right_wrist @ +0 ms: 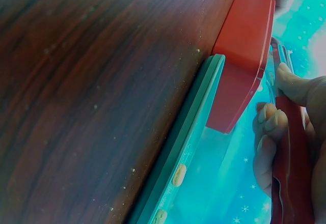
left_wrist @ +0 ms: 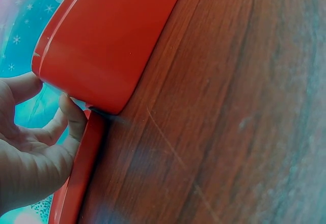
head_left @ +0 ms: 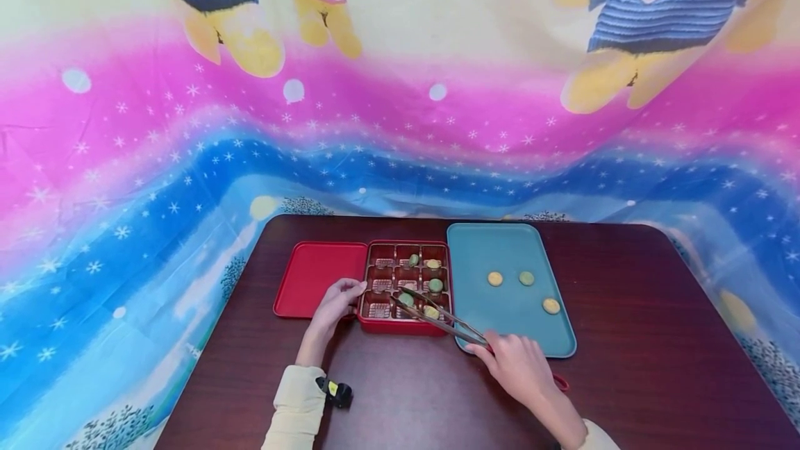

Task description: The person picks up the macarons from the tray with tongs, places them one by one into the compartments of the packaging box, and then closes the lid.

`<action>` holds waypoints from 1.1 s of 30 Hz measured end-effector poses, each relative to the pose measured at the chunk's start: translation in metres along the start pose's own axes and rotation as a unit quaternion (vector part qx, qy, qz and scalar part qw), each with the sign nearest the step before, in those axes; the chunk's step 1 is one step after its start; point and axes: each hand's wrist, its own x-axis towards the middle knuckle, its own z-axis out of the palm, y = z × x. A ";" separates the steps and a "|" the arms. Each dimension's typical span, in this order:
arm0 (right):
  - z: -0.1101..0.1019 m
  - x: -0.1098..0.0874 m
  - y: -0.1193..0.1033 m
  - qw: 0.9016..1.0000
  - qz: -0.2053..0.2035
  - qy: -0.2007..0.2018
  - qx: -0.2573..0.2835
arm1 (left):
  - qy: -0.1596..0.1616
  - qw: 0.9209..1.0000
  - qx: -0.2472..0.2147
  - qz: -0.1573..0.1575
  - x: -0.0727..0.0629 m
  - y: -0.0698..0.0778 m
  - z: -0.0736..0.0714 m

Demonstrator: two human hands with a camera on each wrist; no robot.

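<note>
My right hand (head_left: 517,368) grips red-handled tongs (right_wrist: 294,158), whose metal arms reach left over a red box (head_left: 400,327) with a brown divided insert. The tongs' tips lie around a green macaron (head_left: 406,299) in the front middle compartment. A yellow macaron (head_left: 431,312) sits in the front right one, partly under the tongs. Behind them are another green macaron (head_left: 435,285) at middle right, a yellow one (head_left: 433,264) at back right and a green one (head_left: 414,260) at back middle. My left hand (head_left: 337,304) touches the box's left side, fingertips at its rim.
A blue-green tray (head_left: 500,325) adjoins the box on the right, bearing a yellow macaron (head_left: 495,278), a green macaron (head_left: 526,278) and another yellow macaron (head_left: 551,305). The red lid (head_left: 312,269) lies left of the box. Behind the dark wooden table (head_left: 625,297) hangs a printed cloth (head_left: 400,117).
</note>
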 end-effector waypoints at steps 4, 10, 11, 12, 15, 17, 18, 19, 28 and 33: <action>0.001 0.001 -0.001 1.000 -0.005 0.001 -0.002 | 0.002 1.000 0.001 -0.005 0.000 0.000 0.001; 0.003 0.001 -0.001 1.000 0.000 -0.012 0.002 | 0.001 1.000 0.002 -0.007 0.000 0.000 0.001; 0.003 0.002 -0.001 1.000 0.002 -0.013 0.003 | 0.002 1.000 0.002 -0.006 -0.001 0.000 0.001; 0.003 0.002 -0.001 1.000 0.003 -0.015 0.004 | 0.002 1.000 0.002 -0.006 0.000 -0.001 0.001; 0.003 0.002 -0.002 1.000 0.004 -0.017 0.004 | 0.003 1.000 0.001 -0.006 0.000 -0.001 0.001; 0.003 0.003 -0.002 1.000 0.004 -0.016 0.005 | 0.002 1.000 -0.001 -0.004 0.001 -0.001 0.001; 0.003 0.003 -0.002 1.000 0.004 -0.017 0.006 | 0.001 1.000 -0.001 -0.001 0.001 -0.001 0.001; 0.003 0.003 -0.003 1.000 0.005 -0.018 0.007 | 0.001 1.000 -0.002 0.000 0.001 -0.001 0.001; 0.002 0.003 -0.005 0.998 0.043 -0.041 0.016 | -0.002 1.000 -0.004 0.004 -0.003 0.002 0.002; 0.002 0.000 0.001 0.999 0.041 -0.007 0.012 | -0.002 1.000 -0.004 0.002 -0.003 0.003 0.000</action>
